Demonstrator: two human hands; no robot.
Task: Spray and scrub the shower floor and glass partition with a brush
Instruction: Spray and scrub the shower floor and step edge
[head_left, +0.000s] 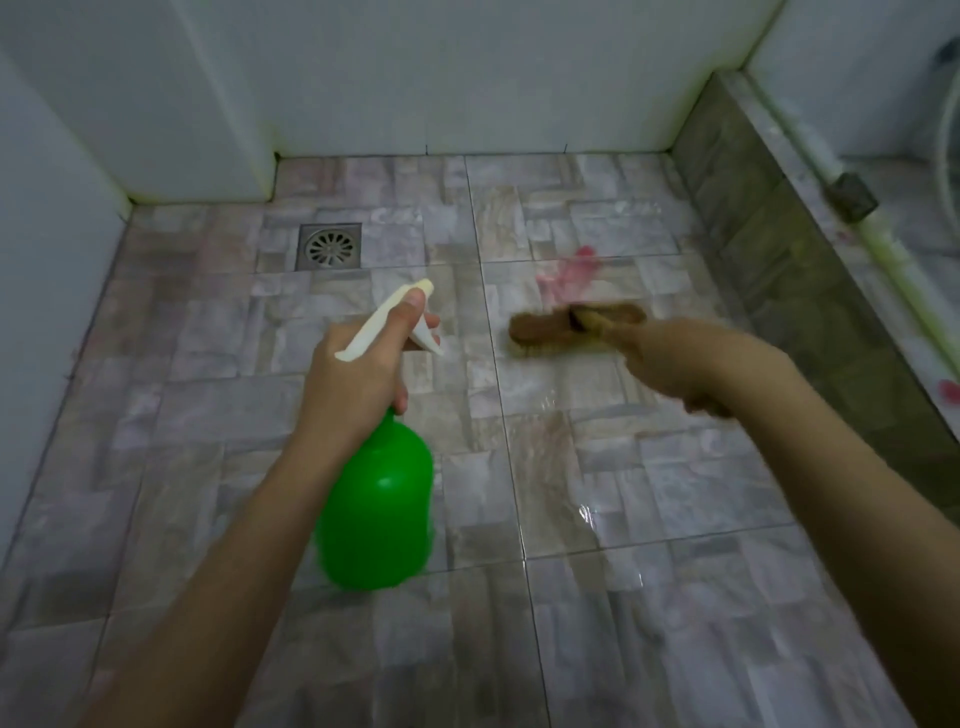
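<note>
My left hand (353, 374) grips the white trigger head of a green spray bottle (376, 504), thumb along the top, nozzle pointing toward the far wall. My right hand (670, 364) grips the handle of a brown scrub brush (561, 327), whose bristles press on the wet shower floor (597, 467). The brush and hand are blurred. Just beyond the brush lies a pink smear (571, 273) on the tiles. The glass partition (852, 93) rises above the low ledge at the right.
A square metal drain (330, 247) sits in the floor at the far left. White walls close the far side and left. A tiled curb (789, 249) runs along the right, with a dark clamp (852, 197) on the partition's base and a pink spot (949, 391) near the edge.
</note>
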